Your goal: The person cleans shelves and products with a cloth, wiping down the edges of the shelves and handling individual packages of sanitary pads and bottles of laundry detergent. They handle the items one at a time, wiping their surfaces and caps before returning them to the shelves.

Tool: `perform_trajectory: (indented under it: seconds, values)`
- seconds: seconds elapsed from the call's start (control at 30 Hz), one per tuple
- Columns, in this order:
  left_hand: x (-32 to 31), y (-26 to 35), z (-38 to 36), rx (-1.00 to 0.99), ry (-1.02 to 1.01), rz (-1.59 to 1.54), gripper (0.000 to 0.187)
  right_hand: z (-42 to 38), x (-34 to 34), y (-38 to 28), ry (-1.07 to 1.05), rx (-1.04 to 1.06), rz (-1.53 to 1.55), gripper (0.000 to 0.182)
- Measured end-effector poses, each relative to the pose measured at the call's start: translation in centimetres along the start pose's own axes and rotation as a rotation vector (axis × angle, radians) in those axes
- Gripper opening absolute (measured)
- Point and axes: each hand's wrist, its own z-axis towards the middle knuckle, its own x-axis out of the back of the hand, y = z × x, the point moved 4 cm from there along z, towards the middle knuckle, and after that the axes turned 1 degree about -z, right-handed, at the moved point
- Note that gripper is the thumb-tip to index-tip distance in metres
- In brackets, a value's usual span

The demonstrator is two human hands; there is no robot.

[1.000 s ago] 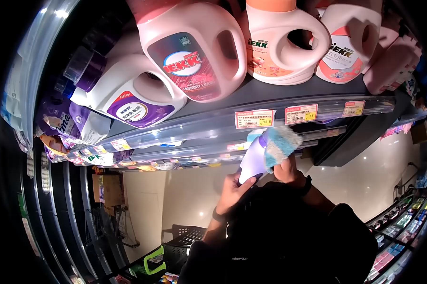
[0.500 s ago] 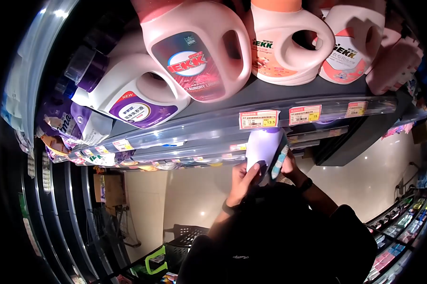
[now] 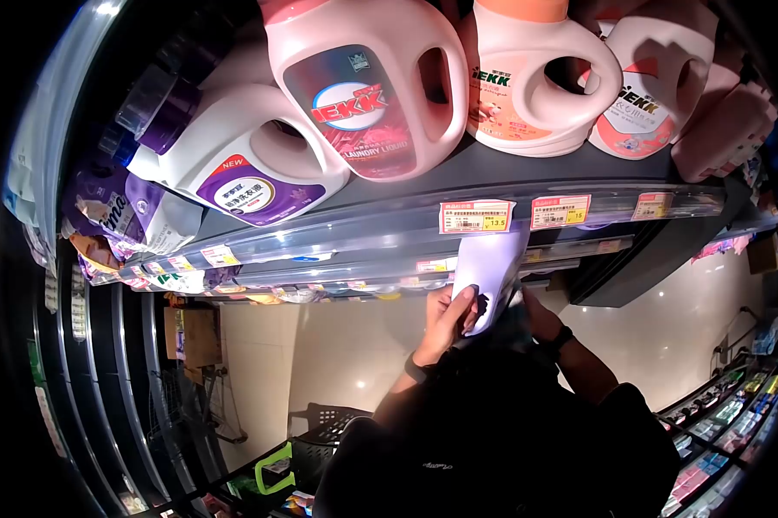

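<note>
A pale lilac plastic bottle point(image 3: 491, 259) slants below the shelf edge, its top end partly behind the price tags. My left hand point(image 3: 447, 318) is closed around its lower left side, thumb across the front beside a dark opening. To the right of the bottle is my right hand point(image 3: 541, 318), fingers curled and partly in shadow. A dim teal-and-white cloth point(image 3: 516, 312) shows at these fingers, largely hidden between hand and bottle.
Large laundry detergent jugs point(image 3: 376, 108) stand on the shelf point(image 3: 406, 194) above my hands, with price tags point(image 3: 478, 217) along its edge. A black basket point(image 3: 324, 440) with a green handle point(image 3: 272, 470) is at lower left. Shelving point(image 3: 104, 388) lies left.
The bottle has tilted and come slightly lower, showing more of its lower end. My right hand has dropped a little, and the striped cloth has moved down into shadow.
</note>
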Motion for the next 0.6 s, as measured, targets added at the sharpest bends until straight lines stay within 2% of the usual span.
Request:
perform_trajectory:
  seconds: [0.03,0.1,0.17,0.23,0.33,0.37,0.43,0.47,0.53,0.6]
  values:
    - [0.0,0.0,0.1,-0.001,0.010,-0.038,0.033,-0.2,0.1,-0.3,-0.006,-0.006,-0.005,0.046]
    - [0.0,-0.6,0.1,-0.053,0.105,0.122,0.032,-0.3,-0.1,-0.4,-0.038,-0.026,0.057,0.050]
    - [0.3,-1.0,-0.1,-0.077,0.154,0.272,0.032,0.0,0.5,0.3,-0.093,-0.079,0.166,0.046]
    - [0.8,-1.7,0.5,-0.128,0.182,0.319,0.032,0.1,1.4,0.9,-0.116,-0.131,0.239,0.044]
    - [1.0,-1.6,0.9,-0.159,0.256,0.285,0.033,-0.8,2.2,-0.3,-0.166,-0.100,0.324,0.049]
    - [1.5,-1.7,1.1,-0.171,0.283,0.262,0.033,-0.7,2.5,0.1,-0.184,-0.219,0.667,0.051]
    - [1.7,-1.2,1.4,-0.147,0.317,0.190,0.032,-1.4,2.7,-0.4,-0.178,-0.288,0.909,0.055]
    - [2.0,-1.3,1.8,-0.197,0.333,0.209,0.032,-1.7,2.7,-0.7,-0.170,-0.325,1.028,0.058]
    - [1.5,-0.9,2.5,-0.211,0.400,0.220,0.033,-2.3,3.9,-0.9,-0.197,-0.230,0.871,0.056]
    - [1.2,-0.8,3.3,-0.286,0.476,0.200,0.034,-3.0,4.5,-0.4,-0.166,-0.212,0.853,0.055]
